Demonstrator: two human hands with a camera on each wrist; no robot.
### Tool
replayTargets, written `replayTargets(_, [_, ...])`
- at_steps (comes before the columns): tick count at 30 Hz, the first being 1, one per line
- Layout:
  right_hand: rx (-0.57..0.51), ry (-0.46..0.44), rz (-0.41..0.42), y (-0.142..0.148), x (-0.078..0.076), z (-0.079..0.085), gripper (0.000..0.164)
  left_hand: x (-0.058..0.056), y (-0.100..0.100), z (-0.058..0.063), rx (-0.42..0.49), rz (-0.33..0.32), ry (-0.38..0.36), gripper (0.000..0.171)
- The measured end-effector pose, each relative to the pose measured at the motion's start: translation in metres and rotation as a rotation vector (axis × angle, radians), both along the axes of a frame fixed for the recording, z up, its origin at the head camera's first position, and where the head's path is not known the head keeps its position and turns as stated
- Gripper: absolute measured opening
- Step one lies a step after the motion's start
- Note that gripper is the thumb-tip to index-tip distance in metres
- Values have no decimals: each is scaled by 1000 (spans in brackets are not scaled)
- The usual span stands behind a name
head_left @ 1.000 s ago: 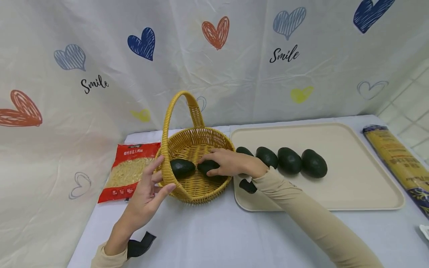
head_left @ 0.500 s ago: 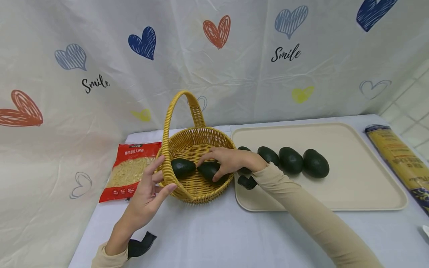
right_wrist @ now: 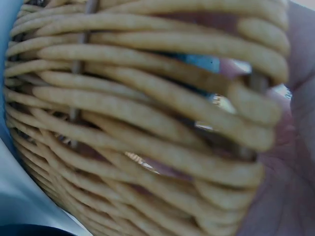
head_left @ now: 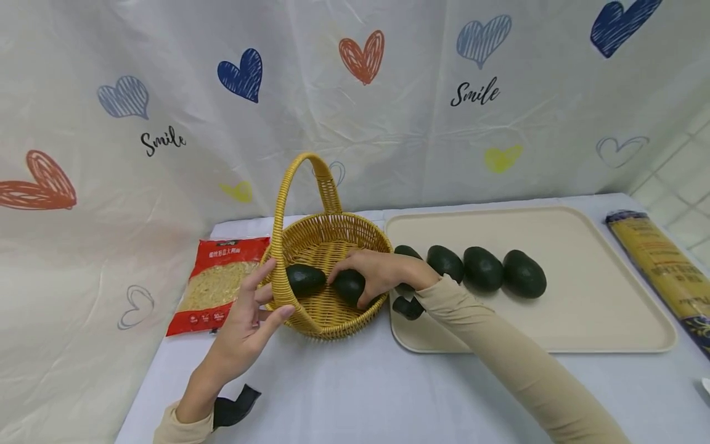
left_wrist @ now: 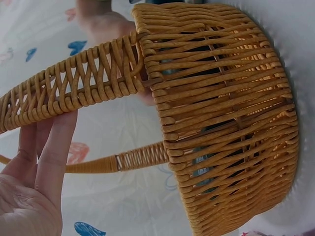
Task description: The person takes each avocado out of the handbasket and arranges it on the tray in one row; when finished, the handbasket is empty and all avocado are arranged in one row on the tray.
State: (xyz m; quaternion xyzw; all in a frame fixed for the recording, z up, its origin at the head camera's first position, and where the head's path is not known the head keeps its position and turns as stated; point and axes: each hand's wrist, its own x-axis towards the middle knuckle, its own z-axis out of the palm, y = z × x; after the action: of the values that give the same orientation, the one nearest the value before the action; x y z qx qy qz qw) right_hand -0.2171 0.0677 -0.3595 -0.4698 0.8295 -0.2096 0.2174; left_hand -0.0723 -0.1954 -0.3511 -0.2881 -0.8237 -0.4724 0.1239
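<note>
A yellow wicker basket [head_left: 344,327] with a tall arched handle [head_left: 283,216] stands on the cloth, holding two dark green avocados. One avocado [head_left: 305,280] lies at its left, partly behind the handle. My right hand [head_left: 374,271] reaches over the right rim and grips the other avocado [head_left: 349,286], thumb on the near side and fingers on the far side. My left hand [head_left: 244,327] is at the handle's left, and in the left wrist view its fingers [left_wrist: 51,157] are straight and touch the handle. The basket wall [right_wrist: 147,98] hides most of the right hand's grip in the right wrist view.
Right of the basket is a beige tray [head_left: 599,296] with several avocados [head_left: 482,269] in a row, one partly behind the right wrist. A red pasta packet [head_left: 222,277] lies left. A yellow pasta packet [head_left: 660,265] lies beyond the tray.
The avocado under my right hand has turned and shifted slightly within the basket, and the fingers now sit closer around it. My left hand stays at the handle.
</note>
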Motion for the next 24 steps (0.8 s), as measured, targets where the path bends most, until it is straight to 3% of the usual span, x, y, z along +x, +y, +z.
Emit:
replayTargets(6, [-173, 7, -65, 13, 3, 2, 63, 0, 1, -1, -19, 14, -15, 85])
replayTargets(13, [-382, 13, -178, 51, 14, 30, 65, 2, 1, 0, -29, 29, -14, 84])
replayTargets(18, [-472, 29, -339, 104, 28, 47, 64, 3, 2, 1, -39, 37, -5, 85])
replayTargets(24, [-497, 167, -583, 184, 49, 50, 71, 4, 1, 2, -57, 55, -3, 85])
